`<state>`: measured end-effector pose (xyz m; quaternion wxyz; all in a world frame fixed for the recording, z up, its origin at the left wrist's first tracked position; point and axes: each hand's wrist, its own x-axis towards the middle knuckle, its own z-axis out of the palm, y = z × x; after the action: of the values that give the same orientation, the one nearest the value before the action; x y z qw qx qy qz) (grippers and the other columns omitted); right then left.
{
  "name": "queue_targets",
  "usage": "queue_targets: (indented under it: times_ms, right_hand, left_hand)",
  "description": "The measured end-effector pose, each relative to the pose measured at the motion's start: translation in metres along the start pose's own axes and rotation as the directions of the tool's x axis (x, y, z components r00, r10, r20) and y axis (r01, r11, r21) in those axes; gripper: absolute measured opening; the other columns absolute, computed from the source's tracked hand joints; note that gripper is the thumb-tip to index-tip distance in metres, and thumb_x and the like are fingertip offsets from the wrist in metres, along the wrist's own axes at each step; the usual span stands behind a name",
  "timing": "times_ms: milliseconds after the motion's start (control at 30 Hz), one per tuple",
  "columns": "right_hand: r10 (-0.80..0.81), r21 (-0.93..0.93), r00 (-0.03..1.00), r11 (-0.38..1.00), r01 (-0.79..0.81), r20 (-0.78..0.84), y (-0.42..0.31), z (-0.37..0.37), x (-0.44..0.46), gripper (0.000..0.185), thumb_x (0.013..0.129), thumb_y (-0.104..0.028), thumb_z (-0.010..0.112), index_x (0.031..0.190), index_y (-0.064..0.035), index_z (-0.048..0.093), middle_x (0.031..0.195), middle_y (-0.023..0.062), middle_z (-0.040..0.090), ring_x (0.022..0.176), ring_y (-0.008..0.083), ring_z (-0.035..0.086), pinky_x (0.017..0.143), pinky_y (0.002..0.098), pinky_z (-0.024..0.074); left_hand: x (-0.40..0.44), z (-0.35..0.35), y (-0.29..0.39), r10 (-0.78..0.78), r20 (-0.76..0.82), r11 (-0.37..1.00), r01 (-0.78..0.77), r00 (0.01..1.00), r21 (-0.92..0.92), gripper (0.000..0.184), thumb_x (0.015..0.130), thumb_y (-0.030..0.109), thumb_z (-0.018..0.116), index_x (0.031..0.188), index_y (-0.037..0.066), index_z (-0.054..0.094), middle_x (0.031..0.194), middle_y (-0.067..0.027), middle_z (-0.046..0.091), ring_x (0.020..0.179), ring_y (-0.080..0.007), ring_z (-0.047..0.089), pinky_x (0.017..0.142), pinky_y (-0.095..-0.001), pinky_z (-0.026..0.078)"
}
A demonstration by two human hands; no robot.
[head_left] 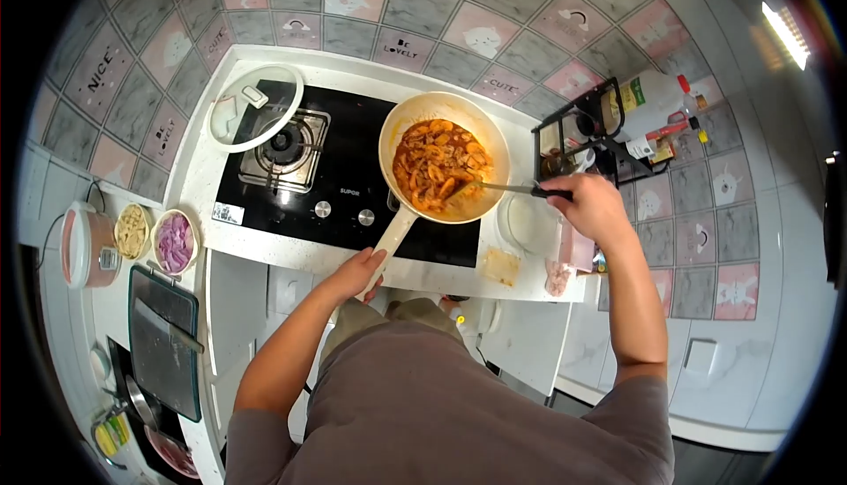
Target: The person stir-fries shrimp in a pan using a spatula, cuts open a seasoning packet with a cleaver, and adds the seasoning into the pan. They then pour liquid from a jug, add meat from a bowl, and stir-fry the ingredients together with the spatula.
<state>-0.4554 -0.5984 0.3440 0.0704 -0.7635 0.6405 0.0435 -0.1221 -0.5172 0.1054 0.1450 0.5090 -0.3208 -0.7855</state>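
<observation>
A cream frying pan (pixel 394 129) sits over the right side of the black gas stove (pixel 348 145). Saucy reddish-brown food (pixel 432 154), in small pieces, covers much of its bottom. My left hand (pixel 360 271) is closed around the pan's long handle (pixel 393 238), near its end. In my right hand (pixel 593 205) is the black handle of a spatula (pixel 520 188), gripped from above. The spatula reaches across the pan's right rim, and its tip rests in the food, partly hidden by sauce.
A glass lid (pixel 296 97) lies at the stove's back left, beside a bare burner (pixel 284 143). Bowls of sliced purple onion (pixel 176 242) and pale chopped food (pixel 132 231) stand left, near a cutting board (pixel 163 370) with a knife (pixel 168 324). A black rack (pixel 578 123) holds bottles at right.
</observation>
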Motion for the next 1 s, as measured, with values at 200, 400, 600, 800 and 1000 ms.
queue_targets:
  times_ms: [200, 400, 600, 800, 1000]
  right_hand:
    - [0.047, 0.103, 0.997, 0.994, -0.041, -0.055, -0.003, -0.007, 0.011, 0.027, 0.084, -0.017, 0.072, 0.110, -0.0109, 0.072, 0.091, 0.0162, 0.071, 0.076, 0.0325, 0.068, 0.071, 0.0365, 0.0534]
    - [0.081, 0.327, 0.993, 0.944, -0.049, -0.086, -0.022, 0.086, 0.024, 0.030, 0.089, -0.025, 0.068, 0.117, -0.0180, 0.070, 0.090, 0.0200, 0.068, 0.081, 0.0373, 0.067, 0.073, 0.0414, 0.0532]
    - [0.083, 0.205, 0.994, 0.974, -0.095, 0.068, -0.033, 0.068, -0.024, 0.030, 0.085, -0.023, 0.071, 0.115, -0.0251, 0.072, 0.084, 0.0138, 0.069, 0.076, 0.0324, 0.066, 0.069, 0.0395, 0.0521]
    - [0.158, 0.004, 0.984, 0.987, -0.159, 0.081, -0.012, 0.042, -0.044, 0.033, 0.082, -0.020, 0.073, 0.113, -0.0301, 0.072, 0.082, 0.0072, 0.066, 0.077, 0.0286, 0.065, 0.066, 0.0399, 0.0509]
    - [0.101, -0.204, 0.994, 0.973, -0.110, -0.050, 0.013, 0.038, -0.031, 0.030, 0.083, -0.022, 0.071, 0.110, -0.0353, 0.073, 0.085, 0.0028, 0.064, 0.077, 0.0272, 0.065, 0.066, 0.0395, 0.0522]
  left_hand:
    - [0.008, -0.004, -0.009, 0.035, -0.003, 0.999, -0.035, 0.999, 0.005, 0.032, 0.103, 0.040, 0.042, 0.106, 0.009, 0.046, 0.077, -0.0034, 0.054, 0.044, -0.0134, 0.047, 0.039, -0.0305, 0.039]
    - [0.011, -0.003, -0.012, 0.055, -0.026, 0.998, -0.054, 0.998, 0.006, 0.032, 0.103, 0.040, 0.043, 0.105, 0.009, 0.048, 0.074, -0.0037, 0.055, 0.043, -0.0140, 0.047, 0.038, -0.0316, 0.039]
    - [0.012, 0.000, -0.015, 0.074, -0.071, 0.997, -0.072, 0.995, 0.034, 0.033, 0.103, 0.040, 0.043, 0.103, 0.008, 0.049, 0.072, -0.0039, 0.054, 0.042, -0.0139, 0.047, 0.037, -0.0312, 0.039]
    - [0.013, 0.004, -0.016, 0.124, -0.112, 0.991, -0.116, 0.986, 0.071, 0.035, 0.103, 0.039, 0.043, 0.097, 0.004, 0.046, 0.067, -0.0062, 0.053, 0.038, -0.0155, 0.046, 0.035, -0.0329, 0.038]
    - [0.013, 0.000, -0.015, 0.127, -0.089, 0.989, -0.118, 0.988, 0.093, 0.037, 0.103, 0.040, 0.043, 0.098, 0.003, 0.046, 0.067, -0.0062, 0.052, 0.038, -0.0155, 0.046, 0.035, -0.0329, 0.038]
